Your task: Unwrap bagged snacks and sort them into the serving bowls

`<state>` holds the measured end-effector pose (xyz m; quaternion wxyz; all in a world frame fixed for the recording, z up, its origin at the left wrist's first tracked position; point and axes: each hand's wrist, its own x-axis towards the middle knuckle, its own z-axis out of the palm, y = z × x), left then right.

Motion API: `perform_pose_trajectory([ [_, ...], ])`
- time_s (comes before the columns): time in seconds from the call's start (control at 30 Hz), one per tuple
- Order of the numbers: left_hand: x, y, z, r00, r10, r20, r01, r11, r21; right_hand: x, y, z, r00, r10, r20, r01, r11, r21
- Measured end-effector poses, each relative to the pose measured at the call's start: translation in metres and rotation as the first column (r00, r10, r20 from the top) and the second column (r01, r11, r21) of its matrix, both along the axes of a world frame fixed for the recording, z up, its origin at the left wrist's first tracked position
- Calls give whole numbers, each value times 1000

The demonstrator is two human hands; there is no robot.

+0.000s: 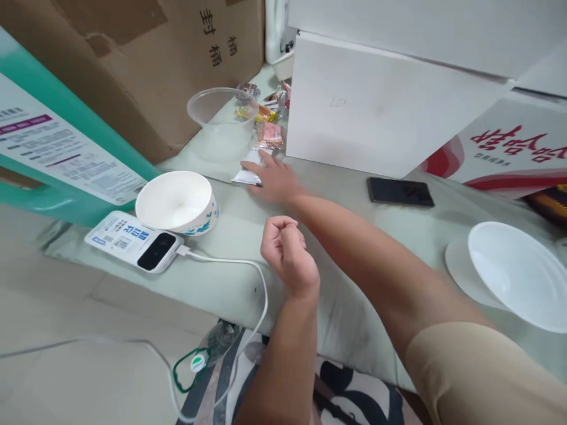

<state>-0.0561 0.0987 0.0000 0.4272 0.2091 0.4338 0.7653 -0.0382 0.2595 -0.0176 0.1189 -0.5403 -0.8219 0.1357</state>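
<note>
Right hand (277, 180), head view: fingers spread and unclenched at a white packet (243, 177), palm low to the table (239, 277), apparently because the packet lies flat and is best met from above; motion blur leaves uncertain whether the fingertips press or merely touch it. Just beyond this hand lie a pink packet (271, 134) and a clear tub (221, 139). Left hand (287, 248), nearer the person: clenched, no object visible in it, held beside the right forearm, probably to leave that arm room. To its left, a power bank (119, 236) sits just beside a paper bowl (201, 218), socket toward this hand, presumably giving the white cable (261, 271) an easy run. Right of both hands, a phone (401, 193) lies flat, well apart.
</note>
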Motion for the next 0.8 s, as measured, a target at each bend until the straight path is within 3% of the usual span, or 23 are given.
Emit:
perform_pose_trajectory([
  [0.1, -10, 3, -2, 1000, -2, -19, 2, 1000, -5, -7, 2, -5, 1000, 14, 12, -13, 1000, -23],
  [0.2, -13, 2, -3, 999, -10, -32, 9, 1000, -16, 10, -16, -8, 999, 42, -14, -42, 998, -37],
  [0.27, -11, 0, -2, 999, -26, -44, 25, 1000, -14, 30, -36, -11, 992, 14, -125, -20, 999, -44],
  [0.33, -8, -3, -1, 998, -28, -56, 28, 1000, 3, 57, -67, -11, 941, -39, -336, 36, 999, -15],
  [0.4, -6, -6, 1, 998, -14, -65, 16, 1000, 26, 88, -108, -10, 808, -105, -580, 139, 990, 14],
  [0.43, -5, -7, 2, 997, -25, -75, 28, 999, 33, 105, -132, -8, 702, -169, -691, 219, 976, -16],
  [0.53, -1, -10, 5, 962, -216, -169, 225, 974, 38, 152, -210, -1, 355, -372, -857, 423, 882, -208],
  [0.6, 7, -13, 7, 859, -431, -278, 451, 893, 9, 176, -255, 3, 177, -436, -883, 493, 815, -304],
  [0.67, 18, -17, 7, 695, -629, -349, 653, 755, -59, 193, -286, 8, 2, -451, -893, 550, 746, -375],
  [0.8, 49, -31, 4, 312, -926, -214, 924, 348, -156, 216, -308, 19, -356, -369, -859, 578, 635, -512],
])
